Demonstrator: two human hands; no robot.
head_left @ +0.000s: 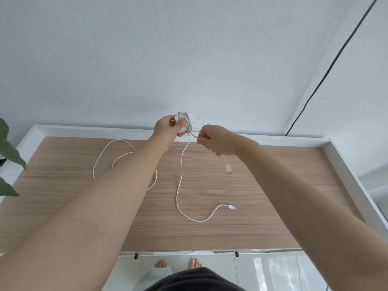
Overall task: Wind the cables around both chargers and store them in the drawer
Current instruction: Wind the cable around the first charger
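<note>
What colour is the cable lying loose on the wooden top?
White; the cable shows best in the head view, against the wooden top.

Both arms extended forward, raised. Left hand (168, 128) closed in a grip; right hand (217, 139) apparently pinching, fingertips partly obscured.

Your tabletop (262, 185) looks like matt wood-grain laminate with a smooth white rim (346, 164); the cable (180, 185) and charger (194, 123) you hold look like smooth white plastic
</note>
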